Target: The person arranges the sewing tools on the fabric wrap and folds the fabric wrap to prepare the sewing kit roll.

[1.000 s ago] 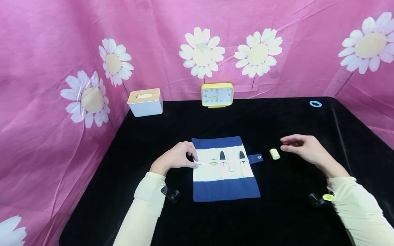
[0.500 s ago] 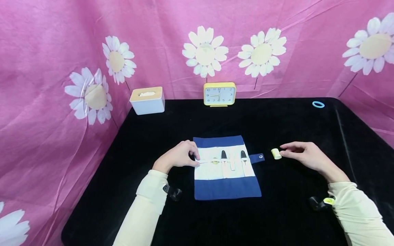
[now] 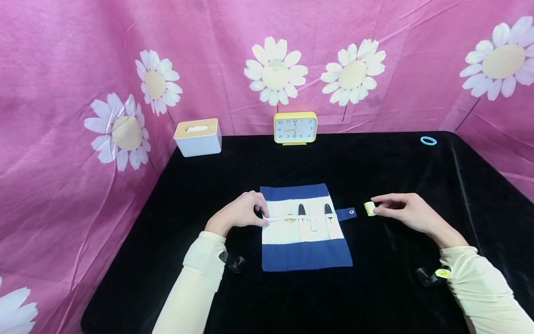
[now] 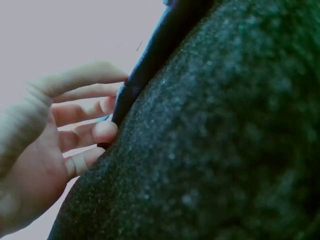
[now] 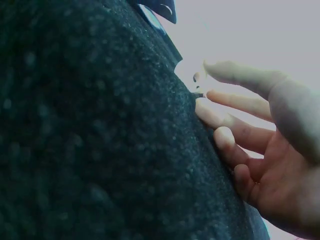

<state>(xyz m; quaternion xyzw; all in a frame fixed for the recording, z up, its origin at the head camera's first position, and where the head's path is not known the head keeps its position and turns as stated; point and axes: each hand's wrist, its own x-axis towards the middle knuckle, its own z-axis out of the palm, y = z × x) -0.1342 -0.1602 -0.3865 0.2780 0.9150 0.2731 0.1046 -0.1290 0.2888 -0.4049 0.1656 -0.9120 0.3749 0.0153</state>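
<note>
Thumb and forefinger of the right hand (image 3: 406, 211) close in a narrow pinch about the near end of a pale yellow cylinder (image 3: 369, 208); how firm that pinch is, I cannot tell, since glare washes out the contact in the right wrist view. The cylinder lies directly left of this hand, at its fingertips, so the right hand is much the nearer of the two. Its long axis seems to run away from the person at a slight slant, across the line of the fingers, though they cover part of it.

Farther left of the right hand, a blue strap (image 3: 345, 214) with a snap points back toward the cylinder, a gap between them. It belongs to an open blue-and-white tool roll (image 3: 306, 256), where two black-ended tools (image 3: 301, 211), a slim pale piece (image 3: 314, 223) and a small yellowish item (image 3: 289, 219) sit under a white band.

At the roll's far side, the left hand (image 3: 239, 213) has bent fingers and thumb touching the edge; whether it pinches or merely steadies the cloth is unclear.

Beyond both hands, on the black-covered counter (image 3: 300, 301), stand a white tissue box (image 3: 198, 139) and a yellow clock (image 3: 295, 127), with a blue ring (image 3: 428, 140) ahead of the right hand. The clock's hour numerals are the only readable writing; no brand or label can be made out.
</note>
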